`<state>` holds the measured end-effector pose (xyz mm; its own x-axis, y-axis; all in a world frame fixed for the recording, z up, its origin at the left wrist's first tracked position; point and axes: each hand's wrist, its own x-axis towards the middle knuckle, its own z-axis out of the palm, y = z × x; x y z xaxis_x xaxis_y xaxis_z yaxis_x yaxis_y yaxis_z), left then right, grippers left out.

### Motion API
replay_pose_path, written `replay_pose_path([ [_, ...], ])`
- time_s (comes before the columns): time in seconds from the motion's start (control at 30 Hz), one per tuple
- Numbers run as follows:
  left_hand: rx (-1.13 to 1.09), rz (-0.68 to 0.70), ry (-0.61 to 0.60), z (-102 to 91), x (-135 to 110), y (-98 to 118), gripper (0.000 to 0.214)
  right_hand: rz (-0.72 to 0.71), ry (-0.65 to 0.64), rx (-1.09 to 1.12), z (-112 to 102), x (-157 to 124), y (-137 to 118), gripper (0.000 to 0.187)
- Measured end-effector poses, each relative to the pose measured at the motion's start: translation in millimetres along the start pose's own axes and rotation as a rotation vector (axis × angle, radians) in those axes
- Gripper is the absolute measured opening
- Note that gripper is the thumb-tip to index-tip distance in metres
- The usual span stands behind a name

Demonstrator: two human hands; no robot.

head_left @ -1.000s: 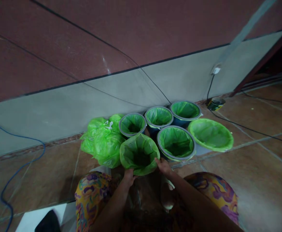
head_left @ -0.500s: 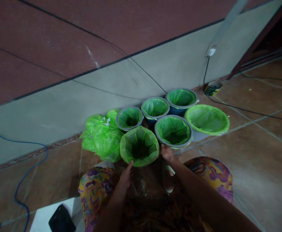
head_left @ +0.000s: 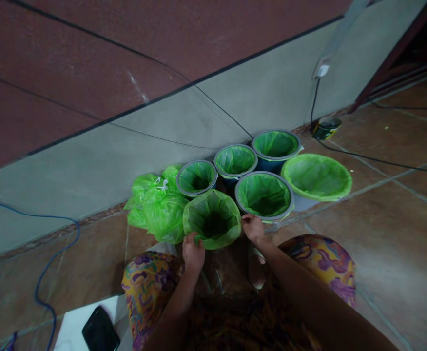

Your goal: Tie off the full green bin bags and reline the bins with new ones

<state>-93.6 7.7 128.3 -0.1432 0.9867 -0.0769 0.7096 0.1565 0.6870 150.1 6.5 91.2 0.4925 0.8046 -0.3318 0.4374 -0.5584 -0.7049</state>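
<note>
The nearest bin is lined with a green plastic bin liner (head_left: pixel 199 229) whose edge is folded outward over the rim, hiding the bin's own wall. My left hand (head_left: pixel 194 252) is closed at the liner's front left edge, fingers curled against it. On the opposite side, my right hand (head_left: pixel 253 228) has its fingers bent in at the liner's right edge, thumb and fingertips close together. That hand is just in front of a lined bin with a grey rim ring (head_left: pixel 290 207). Inside, the nearest bin looks dark and its bottom cannot be made out.
Several more lined bins, one a wide green-lined bin (head_left: pixel 318 178), stand by the wall. Tied green bags (head_left: pixel 162 209) lie left. A small tin (head_left: pixel 326 128), a black cable (head_left: pixel 374 158), a blue cable (head_left: pixel 43 270) and a phone (head_left: pixel 100 329) on a white surface are around.
My left hand has come up and curled its fingers at the liner's front left edge; its thumb pointed up there before. My right hand's fingers have bent in toward the right edge.
</note>
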Motion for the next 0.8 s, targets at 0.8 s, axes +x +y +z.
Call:
replay_pose_path([
  [0.8,0.837,0.518,-0.540,66.9,-25,66,0.032,-0.036,-0.042,-0.119,11,2,2,0.025],
])
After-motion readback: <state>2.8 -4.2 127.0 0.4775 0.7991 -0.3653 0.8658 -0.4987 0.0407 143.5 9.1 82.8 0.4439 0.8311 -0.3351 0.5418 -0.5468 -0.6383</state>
